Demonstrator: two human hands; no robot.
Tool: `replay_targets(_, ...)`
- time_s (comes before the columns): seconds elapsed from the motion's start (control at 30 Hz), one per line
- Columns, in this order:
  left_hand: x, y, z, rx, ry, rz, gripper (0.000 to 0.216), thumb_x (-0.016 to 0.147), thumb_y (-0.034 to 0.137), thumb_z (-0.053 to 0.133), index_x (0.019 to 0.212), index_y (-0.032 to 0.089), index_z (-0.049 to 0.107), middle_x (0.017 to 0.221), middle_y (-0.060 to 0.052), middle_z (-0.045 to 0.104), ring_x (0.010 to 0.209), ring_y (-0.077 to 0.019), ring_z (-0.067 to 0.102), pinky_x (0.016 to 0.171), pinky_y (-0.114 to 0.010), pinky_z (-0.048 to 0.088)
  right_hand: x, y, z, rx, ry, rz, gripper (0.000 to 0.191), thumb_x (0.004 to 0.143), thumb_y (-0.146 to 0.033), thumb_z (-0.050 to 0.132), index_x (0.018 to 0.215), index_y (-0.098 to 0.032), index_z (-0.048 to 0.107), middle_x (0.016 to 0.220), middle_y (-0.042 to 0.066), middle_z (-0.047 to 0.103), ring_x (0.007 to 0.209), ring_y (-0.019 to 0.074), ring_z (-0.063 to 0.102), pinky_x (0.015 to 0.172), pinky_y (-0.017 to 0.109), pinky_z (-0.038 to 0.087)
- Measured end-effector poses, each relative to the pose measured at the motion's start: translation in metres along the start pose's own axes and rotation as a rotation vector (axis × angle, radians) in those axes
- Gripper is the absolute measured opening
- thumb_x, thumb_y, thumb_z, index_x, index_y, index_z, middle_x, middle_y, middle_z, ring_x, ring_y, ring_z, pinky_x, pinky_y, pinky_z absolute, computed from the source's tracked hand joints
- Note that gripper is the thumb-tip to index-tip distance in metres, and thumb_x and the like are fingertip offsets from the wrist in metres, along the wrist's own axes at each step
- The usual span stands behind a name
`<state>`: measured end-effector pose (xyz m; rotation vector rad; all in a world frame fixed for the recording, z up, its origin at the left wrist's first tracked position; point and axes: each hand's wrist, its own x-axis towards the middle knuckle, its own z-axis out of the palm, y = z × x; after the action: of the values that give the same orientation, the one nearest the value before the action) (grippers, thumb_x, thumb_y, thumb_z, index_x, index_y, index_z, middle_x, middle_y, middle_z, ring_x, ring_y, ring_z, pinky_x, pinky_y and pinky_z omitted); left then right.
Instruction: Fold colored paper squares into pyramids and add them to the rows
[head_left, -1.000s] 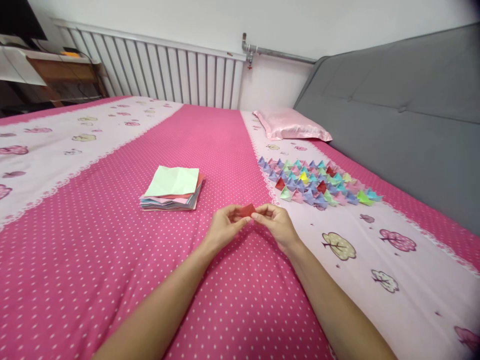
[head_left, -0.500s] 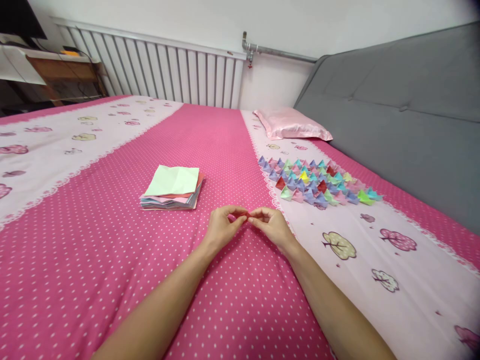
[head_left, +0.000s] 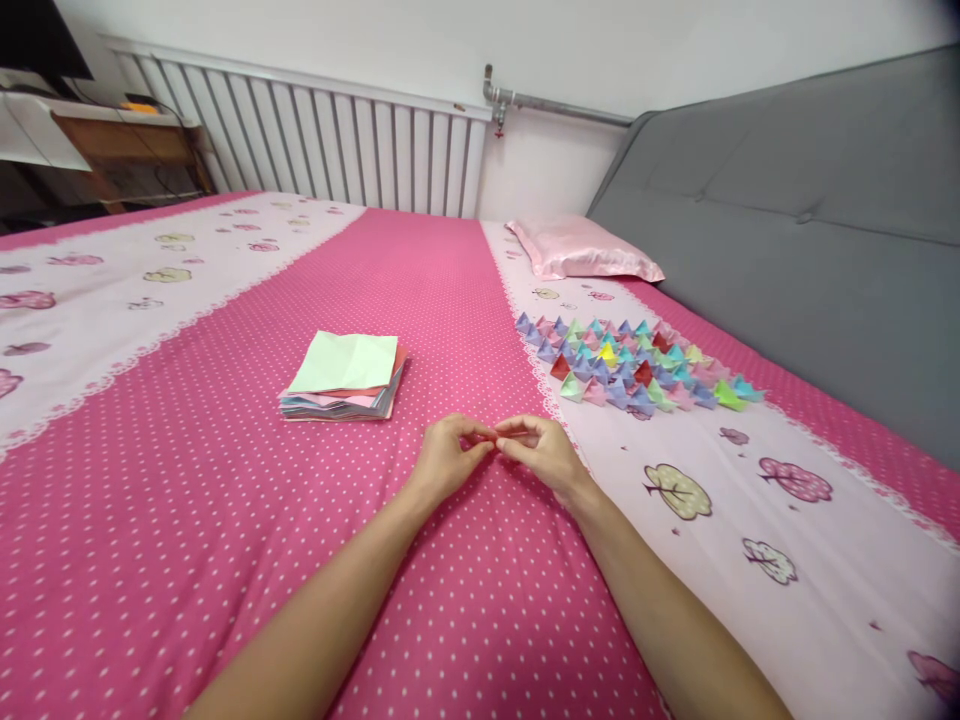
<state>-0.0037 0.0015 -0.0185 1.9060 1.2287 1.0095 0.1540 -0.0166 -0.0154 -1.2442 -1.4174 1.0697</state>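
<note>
My left hand (head_left: 444,457) and my right hand (head_left: 541,452) meet over the pink dotted bedsheet (head_left: 225,520), fingertips pinched together on a small folded red paper (head_left: 493,437). Only a sliver of the paper shows between the fingers. A stack of coloured paper sheets (head_left: 343,377) with a pale green sheet on top lies to the left of my hands. To the right, several small folded paper shapes (head_left: 634,365) in many colours are laid out in rows on the pale strip of the sheet.
A pink pillow (head_left: 581,248) lies at the bed's far end beside the grey padded headboard (head_left: 787,230). A white radiator (head_left: 315,140) runs along the back wall. A wooden desk (head_left: 120,140) stands at the far left.
The red paper showed as a flat piece between my fingers a second ago; now it is pressed nearly out of sight. Both hands stayed in place.
</note>
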Motion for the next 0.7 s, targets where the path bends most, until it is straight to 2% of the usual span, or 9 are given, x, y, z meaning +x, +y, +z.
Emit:
replay_targets(0.13, -0.0011, 0.0006, 0.0012, 0.001, -0.019, 0.029, 0.015, 0.07, 0.018, 0.061, 0.08, 0.018, 0.073, 0.075, -0.005, 0.067, 0.068, -0.0156, 0.057, 0.065, -0.026, 0.044, 0.001, 0.0028, -0.0001, -0.097, 0.077, -0.09, 0.015, 0.066, -0.026, 0.065, 0.077, -0.015, 0.067, 0.08, 0.007, 0.07, 0.075, 0.0193, 0.065, 0.072, 0.032, 0.051)
replay_targets(0.27, -0.002, -0.0007, 0.0034, 0.007, -0.029, 0.038, 0.013, 0.071, 0.018, 0.06, 0.077, 0.018, 0.072, 0.073, -0.004, 0.068, 0.066, -0.0151, 0.057, 0.064, -0.025, 0.042, 0.0011, 0.0031, 0.0003, -0.148, 0.094, -0.137, 0.012, 0.068, -0.027, 0.063, 0.073, -0.017, 0.068, 0.076, 0.006, 0.07, 0.073, 0.0193, 0.065, 0.069, 0.031, 0.051)
replay_targets(0.47, -0.0024, 0.0016, 0.0045, -0.001, -0.001, 0.038, 0.011, 0.071, 0.021, 0.06, 0.068, 0.018, 0.07, 0.067, -0.003, 0.065, 0.063, -0.0143, 0.054, 0.061, -0.024, 0.039, 0.0001, 0.0014, 0.0024, -0.157, 0.069, -0.136, 0.012, 0.068, -0.027, 0.063, 0.071, -0.018, 0.069, 0.074, 0.006, 0.071, 0.07, 0.0194, 0.065, 0.068, 0.031, 0.051)
replay_targets(0.7, -0.0038, 0.0069, 0.0035, 0.042, 0.041, 0.032, 0.012, 0.07, 0.021, 0.058, 0.07, 0.018, 0.069, 0.068, -0.003, 0.065, 0.065, -0.0145, 0.055, 0.062, -0.025, 0.04, -0.0012, 0.0009, 0.0033, -0.165, 0.072, -0.14, 0.014, 0.069, -0.027, 0.062, 0.072, -0.017, 0.07, 0.075, 0.007, 0.072, 0.07, 0.02, 0.066, 0.069, 0.032, 0.052)
